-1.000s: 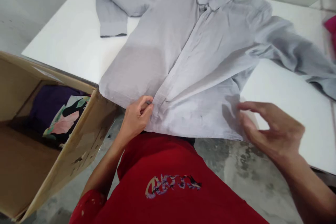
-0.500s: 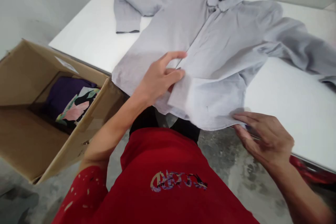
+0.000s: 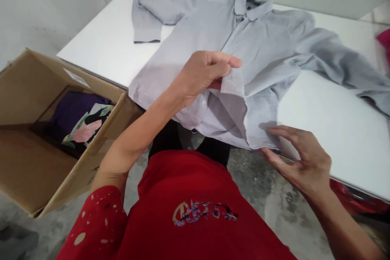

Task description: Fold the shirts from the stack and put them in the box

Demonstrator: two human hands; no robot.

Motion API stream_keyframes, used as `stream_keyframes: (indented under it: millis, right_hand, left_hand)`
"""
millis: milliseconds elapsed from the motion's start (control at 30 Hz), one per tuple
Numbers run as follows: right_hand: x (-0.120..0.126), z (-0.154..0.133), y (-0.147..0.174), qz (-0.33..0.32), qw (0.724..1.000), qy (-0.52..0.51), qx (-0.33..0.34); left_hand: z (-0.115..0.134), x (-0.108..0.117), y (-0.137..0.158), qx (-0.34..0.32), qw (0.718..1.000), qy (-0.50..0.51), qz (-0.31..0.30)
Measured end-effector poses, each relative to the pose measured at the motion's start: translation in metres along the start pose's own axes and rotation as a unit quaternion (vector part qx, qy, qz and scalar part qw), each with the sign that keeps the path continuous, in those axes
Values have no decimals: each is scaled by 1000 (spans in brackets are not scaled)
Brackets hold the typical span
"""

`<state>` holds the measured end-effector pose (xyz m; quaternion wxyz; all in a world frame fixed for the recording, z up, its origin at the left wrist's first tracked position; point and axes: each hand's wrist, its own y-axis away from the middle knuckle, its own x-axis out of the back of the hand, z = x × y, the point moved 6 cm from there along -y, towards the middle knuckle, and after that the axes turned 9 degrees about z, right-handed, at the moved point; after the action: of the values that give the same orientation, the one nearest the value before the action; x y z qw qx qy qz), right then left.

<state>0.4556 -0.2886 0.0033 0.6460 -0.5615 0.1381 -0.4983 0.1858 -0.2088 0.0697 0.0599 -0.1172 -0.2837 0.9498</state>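
Observation:
A grey button-up shirt (image 3: 195, 36) lies front side up on the white table (image 3: 323, 126), its collar at the far edge and its hem towards me. My left hand (image 3: 210, 69) is closed on the shirt's front button edge and holds it raised, so the inside of that front panel shows. A small button is visible on the other panel beneath. My right hand (image 3: 301, 158) is at the hem's right corner, thumb and fingers apart, the fingertips touching or very close to the cloth.
An open cardboard box (image 3: 112, 126) stands left of the table, with a dark purple cloth (image 3: 76, 105) and a floral cloth (image 3: 88, 128) inside. Red material (image 3: 356, 199) shows below the table's right edge. Something magenta (image 3: 384, 42) is at the far right.
My left hand has moved up and to the right, lifting and folding back the shirt's front edge. The right hand's thumb and fingers have spread wider at the hem.

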Motion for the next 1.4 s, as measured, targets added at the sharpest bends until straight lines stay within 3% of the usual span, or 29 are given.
stream_keyframes:
  millis: [200, 367, 533, 767, 1033, 1200, 1400]
  right_hand:
    - [-14, -24, -8, 4, 993, 21, 115]
    - [-18, -29, 0, -5, 988, 21, 153]
    - [-18, -24, 10, -7, 987, 28, 159]
    - [-18, -10, 23, -38, 993, 52, 103]
    - [4, -19, 17, 25, 983, 91, 160]
    - [2, -29, 15, 8, 976, 68, 209]
    - [-7, -34, 7, -55, 975, 45, 209]
  left_hand:
    - [-8, 8, 14, -1, 999, -37, 16]
    - [-36, 41, 54, -2, 994, -87, 66]
    - [-67, 62, 81, 44, 981, -159, 102]
    - [-76, 58, 83, 61, 970, -216, 93]
    - [-79, 56, 78, 53, 959, -264, 85]
    - [-76, 53, 79, 46, 951, -296, 72]
    - [-74, 52, 79, 36, 942, -327, 75]
